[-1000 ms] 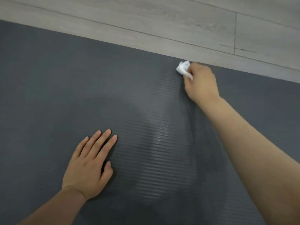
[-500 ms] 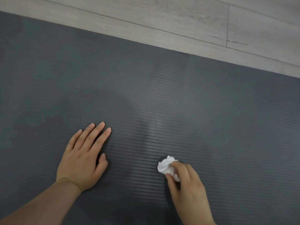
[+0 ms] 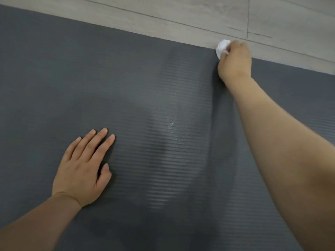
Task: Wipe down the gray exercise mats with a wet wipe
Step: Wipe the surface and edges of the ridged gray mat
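**My hands on the mat, wipe at the far edge**

My left hand [image 3: 81,169] lies flat at about 8 o'clock in the view, fingers straight and close together, palm pressing the gray mat [image 3: 54,78] and holding nothing. To its right, running from 6 toward 12, is a shiny damp band [image 3: 172,127] across the mat's ribs. Further right, my right hand [image 3: 233,62] is stretched out to about 1 o'clock, fingers curled round the balled white wet wipe [image 3: 222,48], which sits right on the mat's far edge where it meets the pale wood floor [image 3: 181,13]. The unwiped part lies toward 6 o'clock from that hand, so I judge the next stroke comes back toward me, parallel to the damp band. The right hand is nearer that strip.
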